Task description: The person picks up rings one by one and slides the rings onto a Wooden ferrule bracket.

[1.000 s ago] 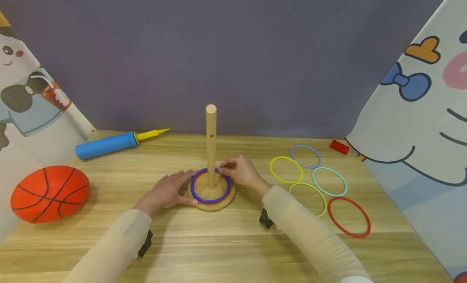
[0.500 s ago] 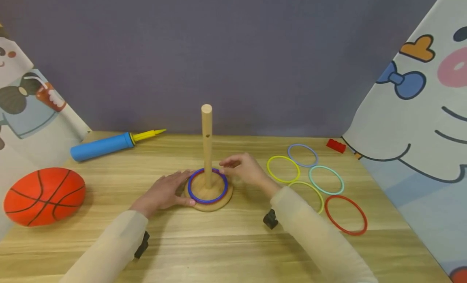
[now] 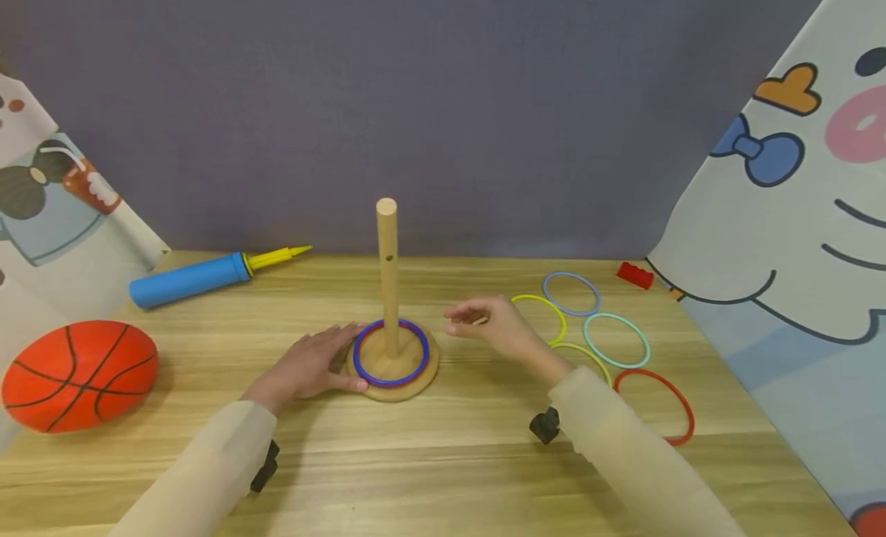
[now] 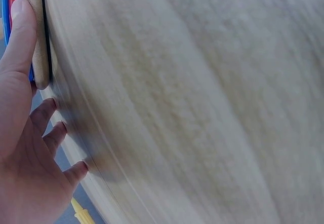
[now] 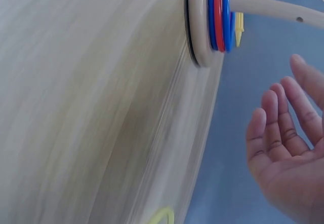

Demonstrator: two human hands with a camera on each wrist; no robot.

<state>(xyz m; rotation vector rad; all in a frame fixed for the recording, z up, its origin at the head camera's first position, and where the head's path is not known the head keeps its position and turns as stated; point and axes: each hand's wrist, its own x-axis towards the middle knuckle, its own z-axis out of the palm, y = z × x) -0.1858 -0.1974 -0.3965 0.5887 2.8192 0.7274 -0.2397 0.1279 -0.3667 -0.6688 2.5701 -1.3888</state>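
Head view | left hand (image 3: 314, 364) flat, touching base (image 3: 408, 386) | right hand (image 3: 493, 327) empty, fingers relaxed

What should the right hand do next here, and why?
Probably carry the right hand over to the yellow ring beside it and pick it up. That hand is empty, off the wooden peg stand, which the left hand steadies. Blue and red rings are already stacked on the base, while five rings lie loose on the table.

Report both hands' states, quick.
Left hand: open, fingers flat on the table, thumb pressing the wooden base.
Right hand: open, holding nothing, hovering right of the peg.
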